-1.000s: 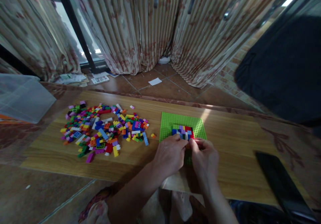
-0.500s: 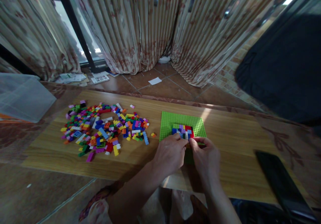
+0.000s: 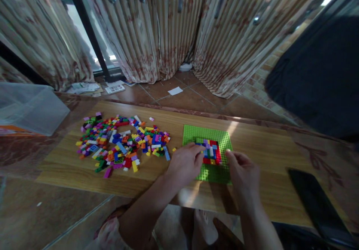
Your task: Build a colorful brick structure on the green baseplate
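Observation:
A green studded baseplate (image 3: 214,177) lies on the wooden board, with a low block of multicoloured toy bricks (image 3: 211,153) built on it. Red bricks line the build's right side; blue, white and purple ones show in its middle. My left hand (image 3: 186,162) reaches over the plate's left part, fingers stretched to the left side of the build, partly hiding it. My right hand (image 3: 244,167) is apart from the build, by the plate's right edge. Its thumb and fingers are pinched together; whether something small sits between them cannot be made out.
Loose toy bricks (image 3: 123,143) lie spread in a pile on the left of the wooden board (image 3: 266,160). A translucent plastic box (image 3: 33,108) stands beyond the left end. A dark flat phone-like object (image 3: 316,201) rests at the right. Striped curtains (image 3: 174,33) hang behind.
My right hand has moved right, off the front of the build. My left hand has drawn back slightly left, so more of the bricks and plate shows. The camera view has shifted slightly.

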### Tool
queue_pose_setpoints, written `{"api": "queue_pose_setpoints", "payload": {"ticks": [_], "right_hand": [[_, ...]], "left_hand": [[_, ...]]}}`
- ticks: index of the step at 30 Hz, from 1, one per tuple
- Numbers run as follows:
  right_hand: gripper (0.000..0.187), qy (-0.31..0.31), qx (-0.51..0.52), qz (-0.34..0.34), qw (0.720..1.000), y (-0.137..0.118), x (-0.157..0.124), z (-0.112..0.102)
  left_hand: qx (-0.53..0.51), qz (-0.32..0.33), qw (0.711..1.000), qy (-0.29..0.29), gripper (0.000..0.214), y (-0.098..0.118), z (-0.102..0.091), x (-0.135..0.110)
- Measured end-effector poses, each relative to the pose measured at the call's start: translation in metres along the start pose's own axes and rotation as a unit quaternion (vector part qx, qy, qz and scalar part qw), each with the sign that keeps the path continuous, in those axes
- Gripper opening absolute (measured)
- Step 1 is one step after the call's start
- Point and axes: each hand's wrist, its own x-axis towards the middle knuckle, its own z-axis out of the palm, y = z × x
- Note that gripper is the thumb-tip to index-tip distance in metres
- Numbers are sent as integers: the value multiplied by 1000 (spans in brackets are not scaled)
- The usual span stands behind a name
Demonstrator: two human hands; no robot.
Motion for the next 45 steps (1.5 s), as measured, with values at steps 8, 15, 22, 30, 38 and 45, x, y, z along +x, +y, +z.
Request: {"api": "queue_pose_setpoints", "payload": {"ticks": [8,15,22,30,38,45], "right_hand": [[28,118,86,-105,984,-25,-12,1],[15,-88,46,-287,953,-38,-61,37],[13,-220,1,-385,896,-39,-95,60],[15,-182,-36,-360,915,-35,-87,63],[20,-121,-129,-320,931,-28,-68,66],[24,-134,-146,-345,917,-32,-71,80]], "left_hand": [[-54,-17,990,129,22,-21,-32,7],[-89,-30,970,226,21,-37,-46,8],[-144,-77,945,284,22,-49,-62,11],[-171,-93,934,298,21,-51,-68,10],[-185,-107,926,313,21,-58,-72,9],[-193,-105,922,317,19,-60,-75,8]]}}
